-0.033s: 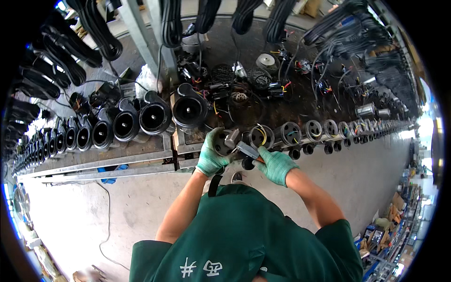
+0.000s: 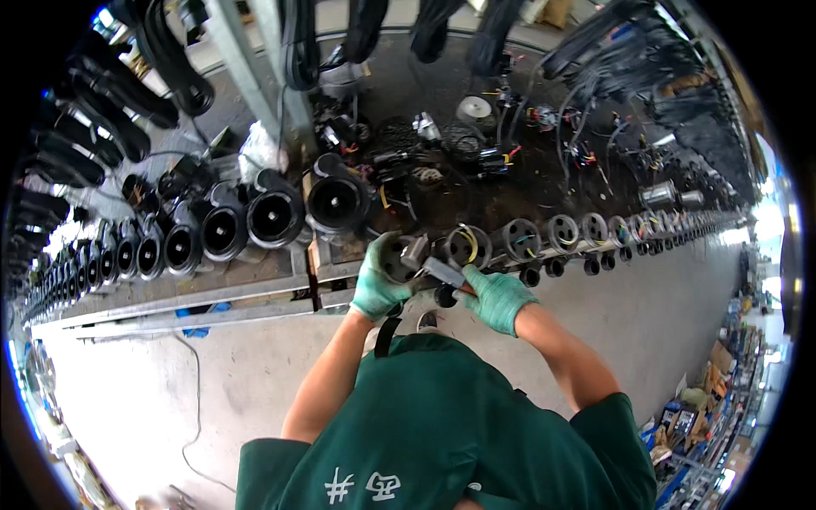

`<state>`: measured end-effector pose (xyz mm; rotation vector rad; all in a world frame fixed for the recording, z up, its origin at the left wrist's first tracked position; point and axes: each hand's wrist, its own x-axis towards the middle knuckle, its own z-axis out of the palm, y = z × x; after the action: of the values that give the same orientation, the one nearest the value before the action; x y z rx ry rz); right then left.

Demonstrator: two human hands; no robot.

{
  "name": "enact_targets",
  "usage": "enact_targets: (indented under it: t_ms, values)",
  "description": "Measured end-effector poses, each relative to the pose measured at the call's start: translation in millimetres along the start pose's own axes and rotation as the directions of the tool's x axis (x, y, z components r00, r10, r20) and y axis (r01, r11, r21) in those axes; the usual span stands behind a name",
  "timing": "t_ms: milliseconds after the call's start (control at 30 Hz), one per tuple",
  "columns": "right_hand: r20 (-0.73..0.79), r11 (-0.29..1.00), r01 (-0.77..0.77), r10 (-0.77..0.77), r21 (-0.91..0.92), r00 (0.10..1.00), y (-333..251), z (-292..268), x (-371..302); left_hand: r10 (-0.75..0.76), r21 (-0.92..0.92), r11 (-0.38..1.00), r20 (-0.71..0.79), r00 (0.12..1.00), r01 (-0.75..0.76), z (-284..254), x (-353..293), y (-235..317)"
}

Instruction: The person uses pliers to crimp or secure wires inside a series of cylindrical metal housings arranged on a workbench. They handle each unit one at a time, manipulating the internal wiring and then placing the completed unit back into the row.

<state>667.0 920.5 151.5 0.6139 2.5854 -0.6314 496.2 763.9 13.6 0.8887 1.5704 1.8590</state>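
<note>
My left hand (image 2: 377, 280), in a green glove, is wrapped round a round black housing (image 2: 393, 257) at the bench's front edge. A small grey metal block (image 2: 416, 252) sits at the housing's right side. In my right hand (image 2: 499, 302), gloved alike, is a tool with a flat grey rectangular head (image 2: 444, 272). Its head points left toward the metal block; whether they touch I cannot tell. Just behind the tool stands another round housing (image 2: 467, 246) with a yellow wire inside.
Black blower housings (image 2: 337, 204) line the front edge on the left. Round housings with wires (image 2: 522, 240) continue to the right. Loose motor parts and wires lie on the dark bench (image 2: 544, 183). Bundled black cables (image 2: 299, 42) hang above, beside a metal post (image 2: 246, 64).
The whole view has shifted slightly. Both hands keep nearly the same pose, with the housing and the grey-headed tool still held.
</note>
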Motion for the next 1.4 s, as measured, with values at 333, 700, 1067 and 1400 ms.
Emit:
enact_targets:
  t_ms: [333,700,1067,1400]
  values:
    - [-0.351,0.94,0.116,-0.231,-0.321,0.907,162,-78,-57,-0.083,0.007,0.997,0.012,0.996,0.083,-6,-6,-26]
    - [-0.194,0.913,0.128,-0.217,-0.387,0.957,245,-75,-12,-0.071,-0.108,0.992,-0.005,0.997,0.07,-2,-8,-12]
    - [0.024,0.805,0.587,-0.591,0.088,0.806,18,-7,5,-0.101,-0.036,0.995,-0.138,0.985,0.097,-4,6,-48]
    - [-0.118,0.959,0.258,-0.272,-0.12,0.955,-44,96,109,-0.449,-0.092,0.893,-0.113,0.887,0.44,-11,79,-80]
